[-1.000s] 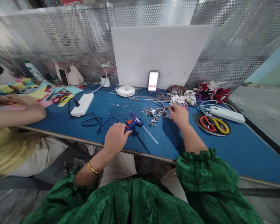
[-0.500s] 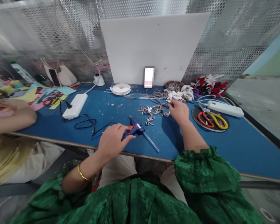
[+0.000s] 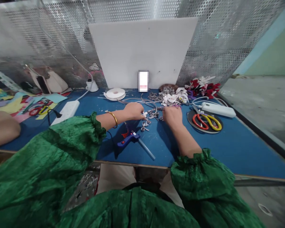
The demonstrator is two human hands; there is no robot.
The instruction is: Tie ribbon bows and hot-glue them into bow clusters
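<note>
My left hand reaches over the glue gun, its fingers curled at the edge of a cluster of small grey and white ribbon bows. Whether it grips one of them is hidden. Across the cluster, my right hand is closed, with a grey ribbon piece at its fingertips. The blue glue gun lies on the table below my left forearm, a clear glue stick sticking out of its back end.
Behind the hands are a white ribbon spool, a phone and heaped ribbon pieces. Scissors rest on a round dark plate at right, near a white power strip. Another person's arm is at left.
My left hand has left the glue gun and moved forward to the bows. The right hand remains beside the cluster, with its fingers still closed. The view has shifted slightly.
</note>
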